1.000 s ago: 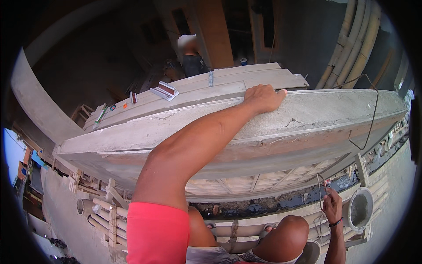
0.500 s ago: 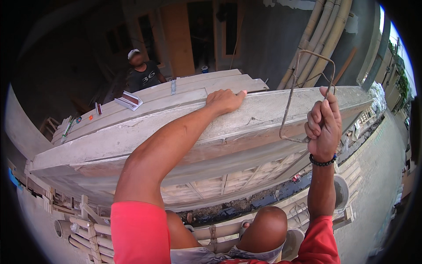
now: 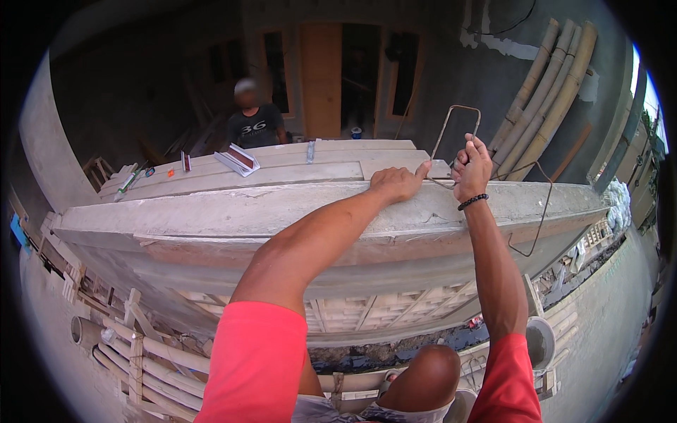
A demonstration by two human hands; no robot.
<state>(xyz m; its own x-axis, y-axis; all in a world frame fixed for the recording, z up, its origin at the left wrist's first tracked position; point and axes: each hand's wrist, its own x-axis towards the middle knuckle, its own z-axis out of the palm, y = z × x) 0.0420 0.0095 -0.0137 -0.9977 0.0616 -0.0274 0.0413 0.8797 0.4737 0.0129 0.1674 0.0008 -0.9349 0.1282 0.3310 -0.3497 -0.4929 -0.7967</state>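
Observation:
My left hand [image 3: 400, 185] leans on the top of a rough concrete ledge [image 3: 303, 209], thumb stretched to the right and the other fingers partly hidden. It seems to hold nothing. Just right of it, raised above the ledge, my right hand [image 3: 471, 169] is closed around a thin bent metal rod [image 3: 548, 204]. One squared bend of the rod rises above the fist. Another part reaches right and hangs down over the ledge's front face. A dark bead bracelet [image 3: 472, 202] circles my right wrist.
Behind the ledge, pale boards [image 3: 282, 169] carry a white angled profile piece [image 3: 238, 161] and small tools. Beyond them stands a person [image 3: 255, 127] in a cap. Bamboo poles [image 3: 553, 92] lean at the right. Below are a bamboo scaffold [image 3: 166, 377] and a bucket [image 3: 539, 343].
My right hand has moved left and nearer my left hand, and the rod has turned so part now hangs to the right. The view has shifted; my left hand stays on the ledge.

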